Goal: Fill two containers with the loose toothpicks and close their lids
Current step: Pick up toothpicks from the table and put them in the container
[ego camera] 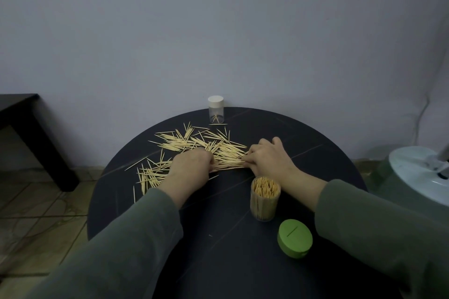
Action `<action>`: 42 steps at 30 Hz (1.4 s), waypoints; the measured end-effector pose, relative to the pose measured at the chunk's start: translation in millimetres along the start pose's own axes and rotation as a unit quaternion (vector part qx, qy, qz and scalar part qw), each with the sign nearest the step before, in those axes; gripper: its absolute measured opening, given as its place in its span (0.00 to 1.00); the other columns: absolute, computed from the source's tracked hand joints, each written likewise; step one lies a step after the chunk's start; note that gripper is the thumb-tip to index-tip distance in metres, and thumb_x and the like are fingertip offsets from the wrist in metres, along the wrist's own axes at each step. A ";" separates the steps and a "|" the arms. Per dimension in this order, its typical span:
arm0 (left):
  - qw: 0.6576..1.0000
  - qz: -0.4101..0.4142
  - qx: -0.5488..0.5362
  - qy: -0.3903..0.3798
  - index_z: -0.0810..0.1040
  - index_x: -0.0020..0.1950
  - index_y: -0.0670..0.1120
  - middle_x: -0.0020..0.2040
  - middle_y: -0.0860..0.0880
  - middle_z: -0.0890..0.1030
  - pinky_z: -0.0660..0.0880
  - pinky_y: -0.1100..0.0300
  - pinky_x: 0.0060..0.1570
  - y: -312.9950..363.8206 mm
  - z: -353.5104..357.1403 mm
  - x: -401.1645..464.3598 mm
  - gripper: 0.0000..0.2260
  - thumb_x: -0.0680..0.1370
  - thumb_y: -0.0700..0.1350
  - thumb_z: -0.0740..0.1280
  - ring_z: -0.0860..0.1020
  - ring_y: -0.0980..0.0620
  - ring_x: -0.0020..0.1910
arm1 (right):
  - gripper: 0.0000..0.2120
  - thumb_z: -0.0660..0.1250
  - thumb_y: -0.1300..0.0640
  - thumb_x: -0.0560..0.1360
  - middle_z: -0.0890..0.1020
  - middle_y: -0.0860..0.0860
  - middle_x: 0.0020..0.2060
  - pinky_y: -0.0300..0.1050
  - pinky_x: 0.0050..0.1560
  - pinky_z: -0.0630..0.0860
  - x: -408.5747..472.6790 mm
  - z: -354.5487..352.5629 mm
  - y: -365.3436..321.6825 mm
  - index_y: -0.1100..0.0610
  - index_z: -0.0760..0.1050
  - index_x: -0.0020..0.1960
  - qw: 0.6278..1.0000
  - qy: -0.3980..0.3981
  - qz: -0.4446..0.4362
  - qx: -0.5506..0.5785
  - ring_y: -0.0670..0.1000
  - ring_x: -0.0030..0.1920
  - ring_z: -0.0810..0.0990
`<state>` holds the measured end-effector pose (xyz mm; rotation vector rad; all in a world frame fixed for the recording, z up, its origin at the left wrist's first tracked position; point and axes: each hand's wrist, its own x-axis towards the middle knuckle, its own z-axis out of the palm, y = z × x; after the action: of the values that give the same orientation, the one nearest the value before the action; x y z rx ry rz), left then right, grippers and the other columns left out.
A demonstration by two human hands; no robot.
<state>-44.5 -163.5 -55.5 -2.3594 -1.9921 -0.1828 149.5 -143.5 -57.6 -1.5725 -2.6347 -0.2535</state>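
Loose toothpicks point(194, 145) lie scattered over the far half of a round black table point(218, 238). My left hand point(190, 165) and my right hand point(269, 156) face each other over the pile, and both pinch the ends of one bundle of toothpicks point(229, 164) lying between them. A clear container point(264, 199) packed with upright toothpicks stands open just in front of my right wrist. Its green lid point(294, 238) lies on the table nearer to me. A second clear container point(216, 110) with a white lid on stands at the far edge, with a few toothpicks inside.
A dark side table point(29, 128) stands at the left by the wall. A white round appliance point(418, 175) sits to the right of the table. Tiled floor shows at the lower left. The wall is close behind the table.
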 end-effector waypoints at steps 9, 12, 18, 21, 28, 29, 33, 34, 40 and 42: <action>0.997 -0.028 -0.074 0.007 0.78 0.56 0.52 0.57 0.52 0.77 0.73 0.54 0.53 0.4 1.5 -0.9 0.08 0.81 0.50 0.62 0.76 0.50 0.56 | 0.13 0.63 0.48 0.79 0.80 0.45 0.56 0.52 0.64 0.63 -9.4 -2.3 6.4 0.46 0.78 0.62 0.988 0.031 0.081 0.128 0.48 0.59 0.73; 0.990 -0.050 -0.129 0.027 0.79 0.56 0.52 0.56 0.52 0.78 0.73 0.55 0.53 3.4 -1.1 -2.9 0.08 0.81 0.50 0.62 0.76 0.50 0.55 | 0.13 0.64 0.47 0.79 0.81 0.44 0.55 0.53 0.65 0.62 -10.7 -1.9 10.0 0.46 0.79 0.61 0.973 0.033 0.116 0.195 0.47 0.57 0.74; 0.961 -0.075 -0.254 0.085 0.79 0.52 0.52 0.50 0.55 0.78 0.70 0.58 0.47 10.7 -8.2 -6.9 0.06 0.80 0.50 0.64 0.74 0.54 0.48 | 0.13 0.66 0.49 0.77 0.81 0.45 0.55 0.55 0.67 0.66 -17.2 -8.5 17.1 0.48 0.79 0.60 0.933 0.022 0.173 0.314 0.48 0.59 0.75; 0.929 -0.076 -0.350 0.092 0.80 0.50 0.49 0.46 0.55 0.79 0.69 0.61 0.44 16.6 -12.6 -8.0 0.05 0.79 0.48 0.65 0.75 0.56 0.44 | 0.12 0.67 0.53 0.77 0.82 0.46 0.53 0.49 0.60 0.73 -23.6 -15.3 18.4 0.51 0.80 0.60 0.897 0.038 0.175 0.405 0.43 0.53 0.76; 0.841 -0.046 -0.531 0.093 0.79 0.53 0.51 0.45 0.55 0.79 0.71 0.63 0.43 40.4 -32.5 -24.2 0.05 0.80 0.46 0.64 0.75 0.60 0.44 | 0.08 0.67 0.55 0.77 0.83 0.44 0.47 0.33 0.44 0.71 -43.5 -38.2 17.3 0.50 0.81 0.55 0.807 0.069 0.149 0.567 0.42 0.52 0.78; 0.826 -0.041 -0.556 0.089 0.79 0.53 0.50 0.44 0.56 0.79 0.71 0.64 0.42 44.2 -34.0 -26.7 0.06 0.80 0.46 0.64 0.75 0.62 0.42 | 0.07 0.67 0.55 0.77 0.83 0.44 0.48 0.33 0.44 0.71 -46.2 -40.6 16.8 0.49 0.81 0.53 0.796 0.068 0.145 0.584 0.42 0.53 0.78; 0.776 -0.026 -0.627 0.067 0.79 0.53 0.49 0.40 0.57 0.78 0.67 0.70 0.34 58.7 -37.9 -38.4 0.06 0.80 0.45 0.64 0.72 0.64 0.32 | 0.06 0.67 0.55 0.76 0.83 0.41 0.47 0.29 0.41 0.71 -58.1 -47.5 14.0 0.46 0.80 0.50 0.773 0.057 0.128 0.618 0.36 0.50 0.78; 0.772 -0.023 -0.632 0.063 0.79 0.53 0.49 0.40 0.56 0.78 0.67 0.70 0.33 61.6 -38.2 -40.7 0.06 0.80 0.45 0.64 0.72 0.64 0.32 | 0.06 0.67 0.56 0.76 0.83 0.40 0.46 0.27 0.40 0.72 -61.2 -48.2 13.4 0.46 0.81 0.50 0.765 0.056 0.125 0.629 0.34 0.48 0.79; 0.763 -0.007 -0.645 0.039 0.80 0.53 0.47 0.38 0.58 0.78 0.67 0.71 0.32 71.0 -33.6 -51.2 0.06 0.80 0.44 0.64 0.73 0.66 0.32 | 0.08 0.67 0.56 0.76 0.85 0.41 0.45 0.25 0.41 0.71 -76.9 -45.6 9.7 0.49 0.81 0.53 0.740 0.032 0.105 0.664 0.32 0.46 0.79; 0.759 -0.008 -0.650 0.032 0.80 0.53 0.46 0.38 0.57 0.78 0.68 0.72 0.31 72.4 -31.5 -54.1 0.06 0.80 0.42 0.64 0.73 0.67 0.31 | 0.09 0.67 0.56 0.76 0.85 0.43 0.48 0.32 0.48 0.72 -81.1 -41.9 6.9 0.50 0.81 0.54 0.743 0.015 0.102 0.661 0.37 0.51 0.80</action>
<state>16.1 -232.3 -27.9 -2.7031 -2.0983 -2.2434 192.9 -217.9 -26.8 -1.1342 -1.6267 1.2749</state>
